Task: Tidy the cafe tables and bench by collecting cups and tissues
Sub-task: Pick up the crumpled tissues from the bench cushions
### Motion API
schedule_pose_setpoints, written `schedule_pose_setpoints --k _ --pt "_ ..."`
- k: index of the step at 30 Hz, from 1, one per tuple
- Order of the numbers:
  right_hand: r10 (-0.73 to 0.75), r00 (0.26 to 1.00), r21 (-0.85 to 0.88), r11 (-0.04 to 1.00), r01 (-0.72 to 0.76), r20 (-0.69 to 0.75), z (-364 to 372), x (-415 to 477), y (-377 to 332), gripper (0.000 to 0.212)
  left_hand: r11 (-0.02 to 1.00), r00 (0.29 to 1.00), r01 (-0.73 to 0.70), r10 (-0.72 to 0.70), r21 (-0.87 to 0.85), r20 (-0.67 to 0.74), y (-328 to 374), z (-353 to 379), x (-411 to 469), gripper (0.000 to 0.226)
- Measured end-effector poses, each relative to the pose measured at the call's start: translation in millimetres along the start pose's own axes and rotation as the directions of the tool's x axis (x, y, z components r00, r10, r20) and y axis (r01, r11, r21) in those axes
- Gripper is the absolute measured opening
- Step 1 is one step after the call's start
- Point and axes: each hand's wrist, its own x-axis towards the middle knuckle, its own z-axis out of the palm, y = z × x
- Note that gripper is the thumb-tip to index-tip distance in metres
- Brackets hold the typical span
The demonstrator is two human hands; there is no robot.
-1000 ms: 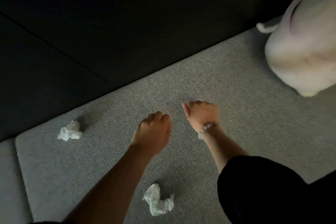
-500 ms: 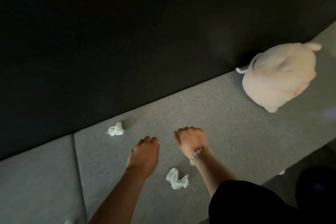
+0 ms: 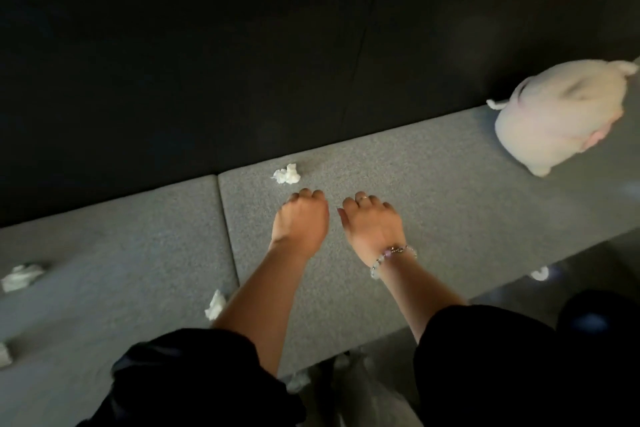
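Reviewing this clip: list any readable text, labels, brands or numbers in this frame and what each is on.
None: no writing, label, brand or number shows anywhere.
The grey fabric bench cushions, crumpled white tissues, cream plush toy, beaded bracelet and dark wall panel all appear unmarked.
The frame is dim and slightly blurred, so fine print could be missed.

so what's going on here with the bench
A person is leaning over a grey cushioned bench with both hands out. The left hand is loosely curled just short of a crumpled tissue near the backrest; the right hand, wearing a beaded bracelet, hovers beside it. Neither visibly holds anything. More tissues lie by the left forearm and on the neighbouring cushion. A pale plush toy sits further right.
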Motion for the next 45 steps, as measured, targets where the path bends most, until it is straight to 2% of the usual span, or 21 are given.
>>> schedule_pose_setpoints --k 3,5,8,11,15,18,21,25,29,32,36,41,45 --pt "0.009 0.997 -0.064 0.998 -0.014 -0.082 -13.2 -7.2 -0.5 0.020 1.000 1.000 -0.009 0.009 -0.023 -0.017 4.7 -8.6 -8.6 0.028" --pt "0.035 0.990 -0.125 0.991 -0.053 -0.138 -16.4 -11.1 3.0 0.020 0.999 1.000 -0.010 0.009 -0.033 -0.028 7.8 -9.5 -15.1 0.026" --pt "0.013 0.997 -0.145 0.989 -0.023 -0.071 -24.3 -21.3 -0.1 0.019 0.999 1.000 -0.003 0.002 -0.046 -0.022 9.7 -8.1 -24.6 0.026" --pt "0.019 0.996 -0.164 0.986 -0.033 -0.091 -27.4 -32.6 -0.3 0.018 0.997 1.000 0.005 -0.006 -0.071 -0.015 14.2 -10.3 -32.8 0.027" --pt "-0.013 0.987 -0.131 0.991 -0.008 -0.162 -35.6 -50.5 1.9 0.016 0.994 1.000 0.012 -0.014 -0.105 -0.022 23.3 -21.2 -44.4 0.026" --pt "0.003 0.976 -0.096 0.995 -0.025 -0.220 -41.3 -71.3 8.6 0.024 0.996 1.000 0.006 -0.008 -0.091 -0.023 33.7 -27.3 -57.3 0.027" --pt "0.047 0.949 -0.073 0.995 -0.073 -0.311 -35.6 -103.0 18.6 0.018 0.998 1.000 -0.015 0.013 -0.068 -0.020 51.3 -26.2 -77.2 0.028" --pt "0.083 0.933 -0.083 0.989 -0.119 -0.349 -27.9 -161.5 29.4 0.024 0.997 0.997 -0.079 0.080 -0.021 0.015 86.4 -14.5 -128.1 0.029" --pt "0.082 0.921 -0.029 0.994 -0.101 -0.381 -16.8 -223.0 31.4 0.023 0.995 0.994 -0.104 0.104 0.000 0.032 114.2 -2.0 -186.9 0.030" --pt "0.095 0.941 0.002 0.995 -0.100 -0.326 -7.7 -271.7 29.7 0.009 0.996 0.994 -0.087 0.086 0.031 0.061 131.6 6.8 -235.7 0.031" --pt "0.068 0.960 0.055 0.997 -0.055 -0.271 8.5 -330.2 35.0 0.024 0.997 0.996 -0.051 0.048 0.050 0.069 150.9 20.8 -299.3 0.028" --pt "0.043 0.973 0.088 0.996 -0.024 -0.227 26.5 -393.1 17.3 0.011 1.000 0.995 -0.013 0.011 0.022 0.100 156.8 40.9 -371.2 0.028" --pt "-0.008 0.978 0.061 0.998 0.021 -0.211 41.8 -432.2 8.3 0.015 1.000 0.996 0.019 -0.021 0.021 0.087 153.8 58.9 -402.9 0.032"
